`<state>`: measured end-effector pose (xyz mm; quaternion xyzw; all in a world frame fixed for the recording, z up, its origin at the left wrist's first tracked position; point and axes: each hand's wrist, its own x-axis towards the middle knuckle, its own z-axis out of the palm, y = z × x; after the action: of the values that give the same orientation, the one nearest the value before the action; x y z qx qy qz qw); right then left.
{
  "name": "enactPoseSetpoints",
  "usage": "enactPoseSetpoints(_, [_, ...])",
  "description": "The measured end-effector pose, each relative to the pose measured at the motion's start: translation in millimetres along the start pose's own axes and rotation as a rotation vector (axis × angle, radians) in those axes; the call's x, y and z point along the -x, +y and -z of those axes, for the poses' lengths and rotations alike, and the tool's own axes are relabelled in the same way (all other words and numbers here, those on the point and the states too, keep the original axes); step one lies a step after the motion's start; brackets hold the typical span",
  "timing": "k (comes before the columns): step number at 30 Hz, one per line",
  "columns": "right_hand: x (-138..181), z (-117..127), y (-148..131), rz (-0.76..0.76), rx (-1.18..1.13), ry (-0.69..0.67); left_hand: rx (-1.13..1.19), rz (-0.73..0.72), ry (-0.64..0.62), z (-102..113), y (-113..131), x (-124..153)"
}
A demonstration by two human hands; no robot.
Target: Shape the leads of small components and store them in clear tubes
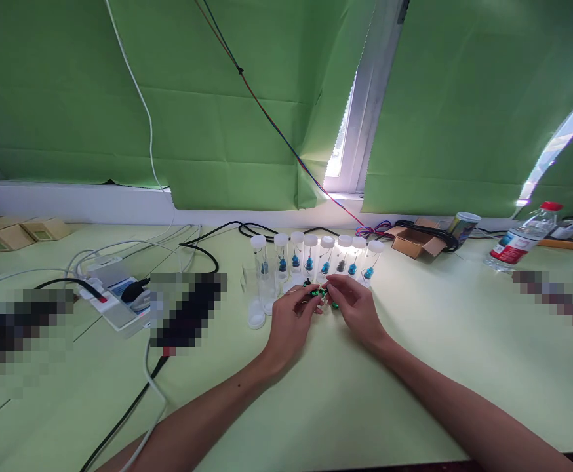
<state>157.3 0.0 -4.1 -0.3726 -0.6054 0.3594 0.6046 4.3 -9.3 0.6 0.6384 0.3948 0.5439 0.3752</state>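
Observation:
My left hand [290, 318] and my right hand [358, 307] meet over the middle of the table, fingers pinched together. Between their fingertips is a small green piece [322, 292] with dark and pale parts; its exact kind is too small to make out. Just beyond my hands stands a row of several clear tubes [297, 249] with white caps, most with a small blue figure [325, 267] inside. To the left of my left hand are an uncapped clear tube [269, 292] and a white cap [256, 314].
A white power strip [114, 301] with cables lies at left. At the back right are an open cardboard box [417, 241], a can [462, 227] and a water bottle [520, 244]. Cardboard boxes [1, 234] sit far left. Green blinds [237, 144] cover the windows.

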Motion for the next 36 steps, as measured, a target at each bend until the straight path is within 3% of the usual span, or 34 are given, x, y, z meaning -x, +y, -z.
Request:
enactPoseSetpoints(9, [-3.1,1.8,1.9,-0.053,-0.055,-0.011,-0.024,0.025,0.025,-0.2,-2.1,1.1])
enactPoseSetpoints(36, [-2.7,3.8,4.4,-0.287,-0.289,-0.122,-0.166,-0.098,0.083,2.1,-4.8,0.9])
